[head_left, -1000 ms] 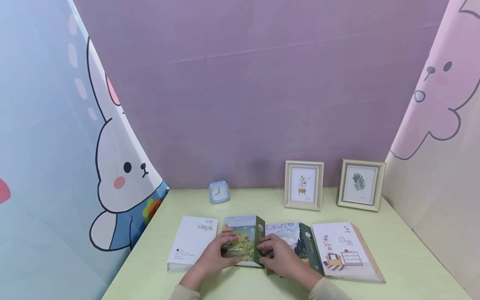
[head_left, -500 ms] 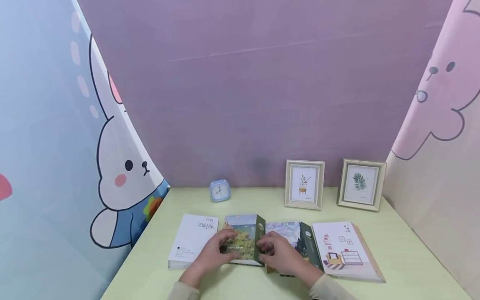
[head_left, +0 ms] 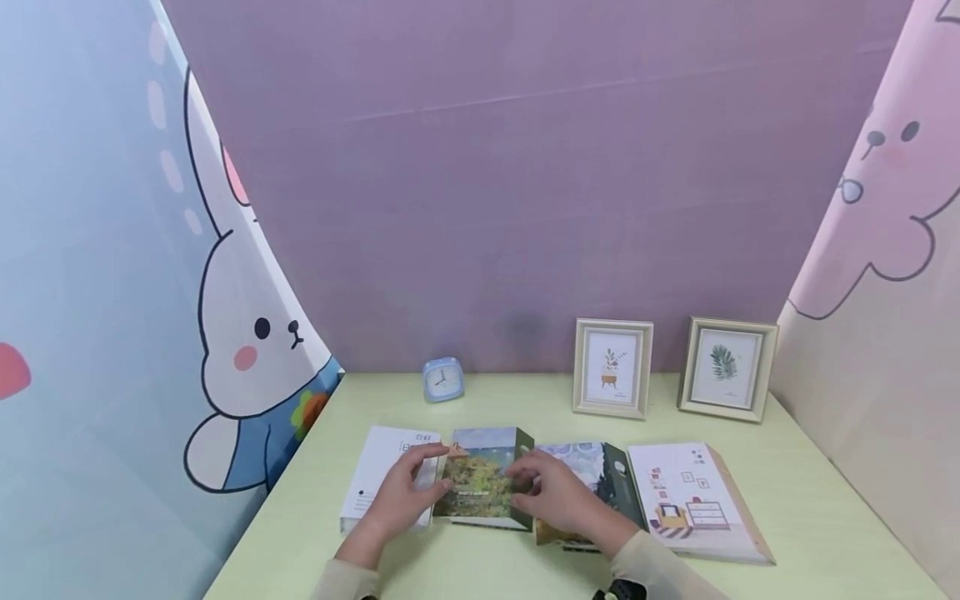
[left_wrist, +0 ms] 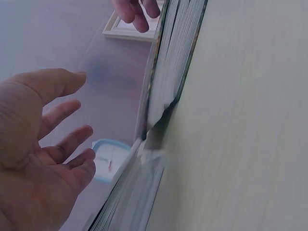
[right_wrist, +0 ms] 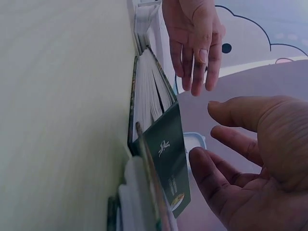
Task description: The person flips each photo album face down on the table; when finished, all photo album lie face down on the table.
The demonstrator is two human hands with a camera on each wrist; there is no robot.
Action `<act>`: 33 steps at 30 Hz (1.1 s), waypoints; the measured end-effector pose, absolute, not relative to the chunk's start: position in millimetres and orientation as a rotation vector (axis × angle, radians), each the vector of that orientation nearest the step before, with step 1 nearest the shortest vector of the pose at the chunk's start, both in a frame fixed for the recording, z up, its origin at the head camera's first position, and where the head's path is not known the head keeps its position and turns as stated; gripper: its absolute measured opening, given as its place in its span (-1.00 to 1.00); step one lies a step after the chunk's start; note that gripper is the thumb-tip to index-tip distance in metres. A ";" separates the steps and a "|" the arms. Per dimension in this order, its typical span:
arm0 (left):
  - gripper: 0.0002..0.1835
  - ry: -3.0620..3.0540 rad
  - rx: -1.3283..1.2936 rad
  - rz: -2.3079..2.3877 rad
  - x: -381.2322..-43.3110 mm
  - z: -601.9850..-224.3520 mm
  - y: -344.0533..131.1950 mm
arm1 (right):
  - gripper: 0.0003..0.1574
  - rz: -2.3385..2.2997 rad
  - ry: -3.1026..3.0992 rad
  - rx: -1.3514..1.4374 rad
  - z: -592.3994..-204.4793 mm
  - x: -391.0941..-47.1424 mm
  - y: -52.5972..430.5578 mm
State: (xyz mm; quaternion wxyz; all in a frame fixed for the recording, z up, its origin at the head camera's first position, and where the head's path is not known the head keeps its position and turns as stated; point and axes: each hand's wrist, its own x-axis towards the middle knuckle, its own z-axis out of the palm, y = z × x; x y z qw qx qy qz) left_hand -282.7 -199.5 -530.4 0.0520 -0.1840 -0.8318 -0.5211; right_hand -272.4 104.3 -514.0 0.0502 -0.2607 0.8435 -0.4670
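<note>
My left hand (head_left: 405, 492) hovers over the right part of a white book (head_left: 363, 492) and the left edge of a photo album (head_left: 483, 479) with a landscape cover. Its fingers are spread and hold nothing, as the left wrist view shows. Above the album's dark green spine (right_wrist: 166, 149) is my right hand (head_left: 553, 496), fingers bent loosely and apart from the spine in the right wrist view. The right hand partly covers a second album (head_left: 581, 458) with a swirling sky cover. A white album (head_left: 705, 521) with a furniture drawing lies farther right.
A blue alarm clock (head_left: 443, 381) stands at the back of the pale table (head_left: 517, 396). Two picture frames, one with a potted plant (head_left: 611, 367) and one with a leaf (head_left: 726, 371), stand at the back right. A purple backdrop (head_left: 480, 208) rises behind.
My left hand has come off the landscape album and moved left and slightly up, its fingers opening wider. The right hand has lifted slightly from the spine. The albums lie as before.
</note>
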 end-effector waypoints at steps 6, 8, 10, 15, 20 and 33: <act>-0.49 -2.468 -0.523 -1.567 -282.7 -528.1 -212.6 | -0.54 -1.402 2.568 -0.808 -509.3 -274.1 94.4; -0.49 -2.459 -0.508 -1.534 -283.4 -526.9 -217.9 | -0.52 -1.401 2.564 -0.818 -508.3 -275.0 91.2; -0.50 -2.455 -0.476 -1.500 -283.8 -525.1 -224.0 | -0.51 -1.406 2.557 -0.836 -508.2 -276.0 87.7; -0.50 -2.477 -0.364 -1.410 -284.9 -521.4 -245.0 | -0.49 -1.418 2.539 -0.864 -507.6 -278.6 77.8; -0.48 -2.497 -0.268 -1.353 -284.8 -521.5 -273.3 | -0.45 -1.361 2.558 -0.890 -505.6 -282.3 66.3; -0.37 -2.566 -0.015 -1.494 -287.6 -530.9 -312.4 | -0.27 -1.231 2.642 -0.881 -507.8 -285.2 27.0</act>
